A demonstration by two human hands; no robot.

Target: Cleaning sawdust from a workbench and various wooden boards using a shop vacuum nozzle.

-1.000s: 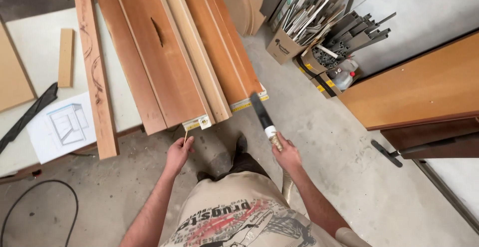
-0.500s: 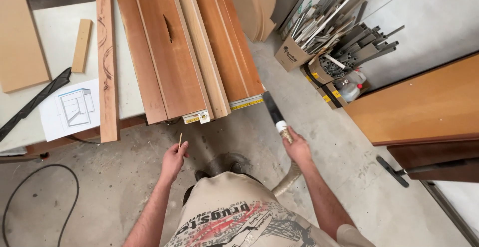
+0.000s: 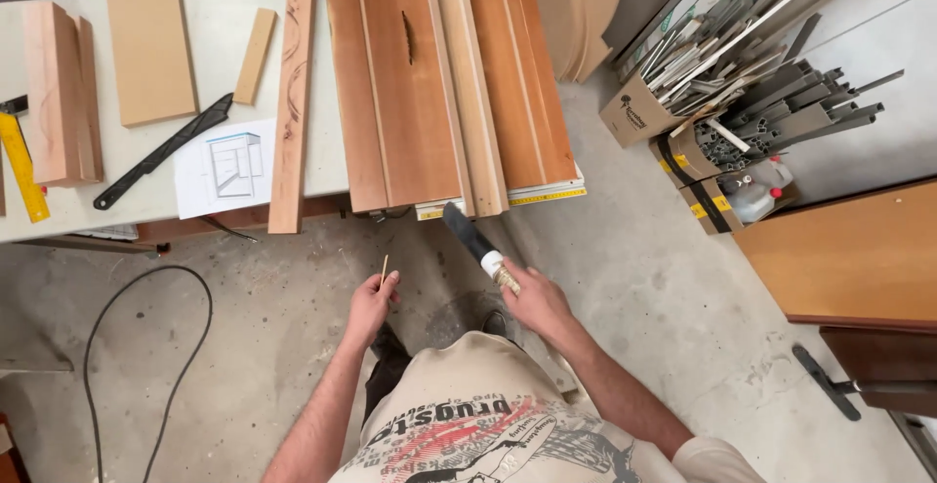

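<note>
From the head camera we look down on our two arms held out over a concrete floor (image 3: pixel 634 288), in front of a pale surface (image 3: pixel 210 73). Our right hand (image 3: pixel 537 300) is closed around the handle of a dark-bladed tool (image 3: pixel 467 234), whose flat black blade points up and away toward the ends of the boards; a white collar sits just above our grip. Our left hand (image 3: pixel 371 302) is pinched shut on a thin wooden stick (image 3: pixel 385 267), which stands up out of the fingertips. Both hands are apart from each other and short of the surface's edge. On the surface lies a stack of long reddish boards (image 3: pixel 429 83), their ends overhanging the near edge, with a yellow ruler strip (image 3: pixel 542 196) showing beneath them. To the left of the stack a narrow plank (image 3: pixel 293 93) lies lengthwise, then a sheet of paper with a drawing (image 3: pixel 223 166), a black saw-like tool (image 3: pixel 161 151), a small wood block (image 3: pixel 254 56) and a flat panel (image 3: pixel 148 39). A black cable (image 3: pixel 146 346) loops on the floor at left. At right, a cardboard box (image 3: pixel 634 112) holds metal profiles (image 3: pixel 781 83).
</note>
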